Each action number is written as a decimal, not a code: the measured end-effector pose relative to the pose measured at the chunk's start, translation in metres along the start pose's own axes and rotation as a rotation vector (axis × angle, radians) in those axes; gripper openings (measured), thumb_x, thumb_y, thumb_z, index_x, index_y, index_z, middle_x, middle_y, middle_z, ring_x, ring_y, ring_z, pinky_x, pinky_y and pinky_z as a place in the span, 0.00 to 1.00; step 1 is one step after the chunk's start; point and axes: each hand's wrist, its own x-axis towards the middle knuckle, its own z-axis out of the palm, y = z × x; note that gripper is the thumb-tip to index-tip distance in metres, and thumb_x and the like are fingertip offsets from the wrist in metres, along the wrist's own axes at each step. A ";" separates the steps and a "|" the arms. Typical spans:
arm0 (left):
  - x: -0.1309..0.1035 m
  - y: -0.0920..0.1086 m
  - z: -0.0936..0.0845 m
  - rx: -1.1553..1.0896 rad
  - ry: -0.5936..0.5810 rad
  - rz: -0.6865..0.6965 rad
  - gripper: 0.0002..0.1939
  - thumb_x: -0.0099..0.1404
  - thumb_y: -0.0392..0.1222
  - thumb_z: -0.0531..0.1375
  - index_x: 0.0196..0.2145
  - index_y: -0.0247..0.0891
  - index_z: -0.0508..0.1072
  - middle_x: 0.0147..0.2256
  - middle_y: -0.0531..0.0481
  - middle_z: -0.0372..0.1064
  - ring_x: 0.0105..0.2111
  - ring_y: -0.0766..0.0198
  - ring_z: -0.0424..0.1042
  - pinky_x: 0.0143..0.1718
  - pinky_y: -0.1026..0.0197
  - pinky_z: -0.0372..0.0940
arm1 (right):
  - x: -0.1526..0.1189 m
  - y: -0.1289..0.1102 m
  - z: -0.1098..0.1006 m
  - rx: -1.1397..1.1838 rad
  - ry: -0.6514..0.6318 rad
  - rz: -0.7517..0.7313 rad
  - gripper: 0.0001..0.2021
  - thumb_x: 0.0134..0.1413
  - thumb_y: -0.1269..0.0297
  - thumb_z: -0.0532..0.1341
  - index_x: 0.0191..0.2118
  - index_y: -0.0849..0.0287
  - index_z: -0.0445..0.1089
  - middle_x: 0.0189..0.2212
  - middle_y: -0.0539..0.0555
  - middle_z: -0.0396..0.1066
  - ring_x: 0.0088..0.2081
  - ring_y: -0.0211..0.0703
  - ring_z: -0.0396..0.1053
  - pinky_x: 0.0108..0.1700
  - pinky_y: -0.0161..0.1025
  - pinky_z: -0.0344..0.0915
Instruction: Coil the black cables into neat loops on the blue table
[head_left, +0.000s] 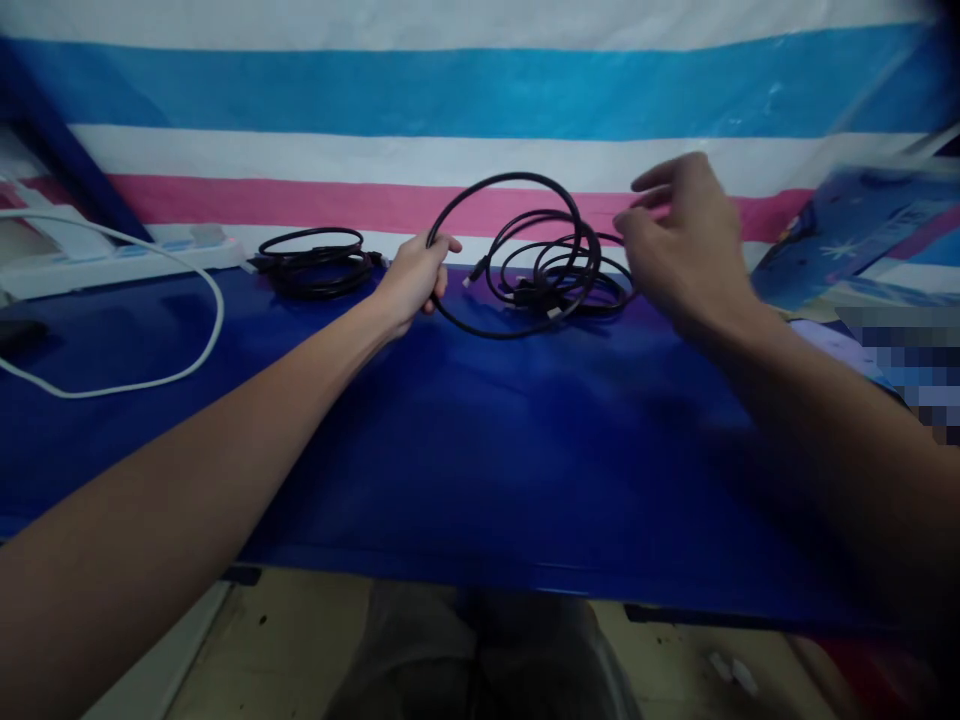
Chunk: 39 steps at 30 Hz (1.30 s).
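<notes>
Loose loops of black cable (517,337) rise from the back of the blue table. My left hand (416,278) is closed around the left side of the largest loop. More coils and several plugs with pale metal ends lie tangled to its right; where one cable ends and another begins I cannot tell. My right hand (675,230) hovers at the right of these coils, fingers apart and slightly curled, holding nothing that I can see. Left of my left hand lies a separate coiled black cable (319,275) with a plug at its right side.
A white power strip (150,262) stands at the back left, with a white cable (214,340) looping over the blue table (480,480). Dark objects lie at the left edge. A blue printed bag or packet (847,235) is at the right. A striped sheet (450,95) hangs behind.
</notes>
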 end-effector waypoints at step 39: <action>-0.013 0.025 -0.007 0.551 0.198 0.513 0.14 0.65 0.48 0.52 0.38 0.39 0.73 0.37 0.47 0.70 0.39 0.62 0.66 0.40 0.63 0.59 | -0.003 -0.001 0.004 0.547 -0.333 -0.062 0.11 0.52 0.66 0.55 0.42 0.55 0.68 0.31 0.53 0.69 0.17 0.34 0.58 0.18 0.35 0.52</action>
